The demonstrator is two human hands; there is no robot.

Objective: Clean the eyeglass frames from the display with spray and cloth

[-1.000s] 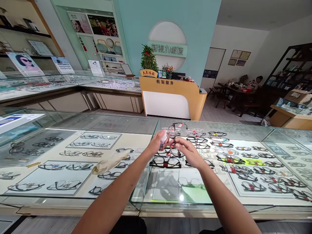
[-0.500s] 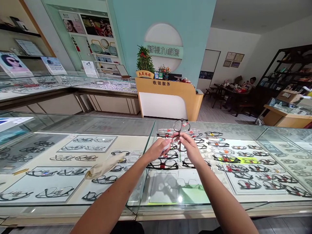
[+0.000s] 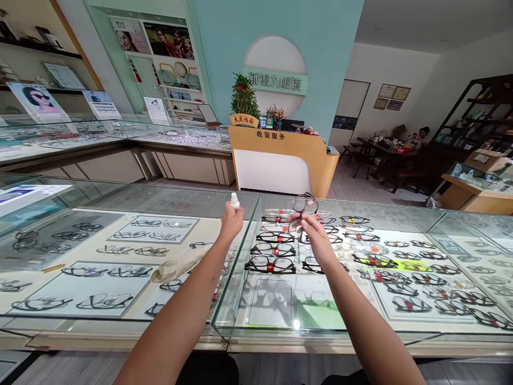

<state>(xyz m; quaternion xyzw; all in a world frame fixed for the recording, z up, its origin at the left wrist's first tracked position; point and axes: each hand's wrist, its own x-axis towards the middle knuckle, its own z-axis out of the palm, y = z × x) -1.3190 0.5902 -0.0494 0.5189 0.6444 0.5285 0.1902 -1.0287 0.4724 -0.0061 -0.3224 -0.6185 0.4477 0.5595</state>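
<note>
In the head view my left hand (image 3: 231, 220) is closed around a small white spray bottle (image 3: 234, 201), whose nozzle end sticks up above the fingers. It is raised over the glass counter, left of the other hand. My right hand (image 3: 315, 231) pinches a pair of dark-framed eyeglasses (image 3: 305, 203) above the display case. The glasses are turned on end, one lens up and one lower, with a red tag on the upper lens. Beneath them, rows of eyeglasses (image 3: 271, 265) lie inside the glass case.
A beige cloth (image 3: 180, 266) lies on the counter glass beside my left forearm. The glass display counter (image 3: 236, 342) runs across the front. Beyond it stand a wooden cashier desk (image 3: 276, 160) and, at the back right, a seated person (image 3: 420, 140) at a table.
My left hand has moved away to the left and up with the spray bottle, which now shows clearly. My right hand still holds the glasses in nearly the same place.
</note>
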